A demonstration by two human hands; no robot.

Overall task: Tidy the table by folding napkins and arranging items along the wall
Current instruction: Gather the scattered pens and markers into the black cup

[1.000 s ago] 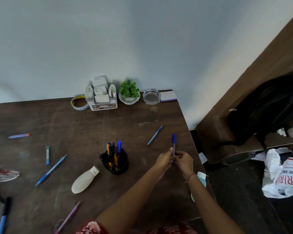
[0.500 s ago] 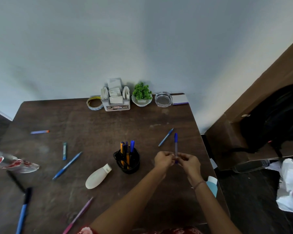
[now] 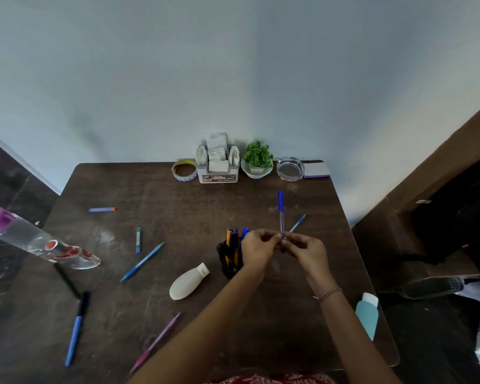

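Both left hand [image 3: 259, 246] and right hand [image 3: 306, 249] fingers [image 3: 273, 237] pinch the blue pen [image 3: 281, 212] at its lower end

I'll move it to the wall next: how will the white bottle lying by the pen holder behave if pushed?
The white bottle lies on its side with a rounded body, so a sideways push would probably roll it. It narrows toward the cap, so it may curve rather than run straight. It looks like plastic, likely light and not fragile.
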